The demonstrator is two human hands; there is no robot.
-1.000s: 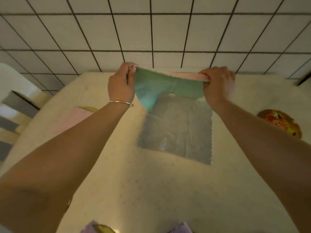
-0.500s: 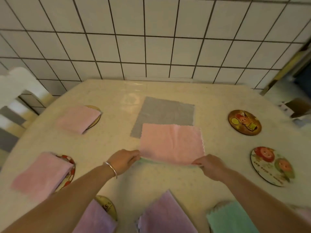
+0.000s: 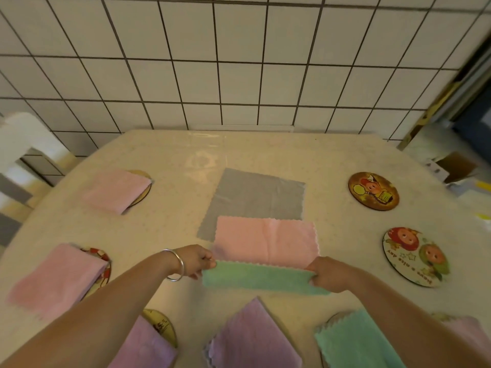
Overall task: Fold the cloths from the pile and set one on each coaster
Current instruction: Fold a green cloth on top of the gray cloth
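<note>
In the head view, the left hand and right hand are each pinching an end of a two-sided cloth, pink above with its green face turning up along the near edge, lying on the table and overlapping the near edge of a flat grey cloth. The fingertips are hiding under the fabric. Folded pink cloths are partly covering the left coasters, so their pictures are hard to make out. Two bare coasters are sitting at right. Purple cloths and a green one are being cut off by the near frame edge.
</note>
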